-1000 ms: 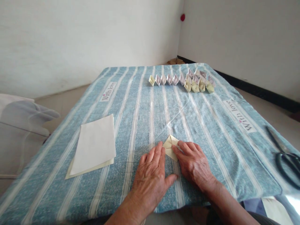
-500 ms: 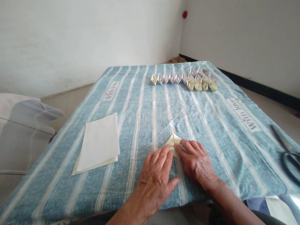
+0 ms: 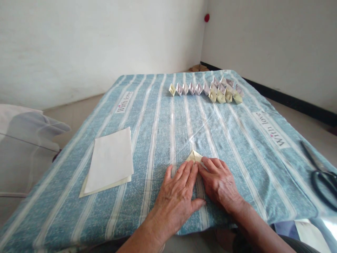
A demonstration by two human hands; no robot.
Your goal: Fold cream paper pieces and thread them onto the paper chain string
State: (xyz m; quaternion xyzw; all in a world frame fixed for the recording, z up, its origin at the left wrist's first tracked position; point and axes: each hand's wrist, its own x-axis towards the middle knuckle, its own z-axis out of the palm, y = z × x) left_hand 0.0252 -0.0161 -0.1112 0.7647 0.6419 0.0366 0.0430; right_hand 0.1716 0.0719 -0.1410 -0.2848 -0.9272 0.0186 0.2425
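Note:
A small piece of folded pale yellow paper point(image 3: 194, 155) lies on the striped tablecloth, its pointed top showing beyond my fingertips. My left hand point(image 3: 176, 195) lies flat over its lower left part, fingers stretched out and thumb apart. From the other side my right hand point(image 3: 218, 181) presses on the right edge of the paper with bent fingers. Most of the paper's lower half is hidden under both hands. To the left, apart from my hands, lies a stack of paper sheets point(image 3: 110, 160), white on top with pale yellow beneath.
Several folded paper boats point(image 3: 198, 88), lilac and yellow, stand in rows at the far right of the table. Black-handled scissors point(image 3: 319, 168) lie near the right edge. The blue striped tablecloth point(image 3: 147, 123) covers the table. Light fabric point(image 3: 26, 147) is at the left.
My left hand has slid slightly up and right over the paper, covering more of its lower part, and its fingers have spread. The right hand stays at the paper's right edge.

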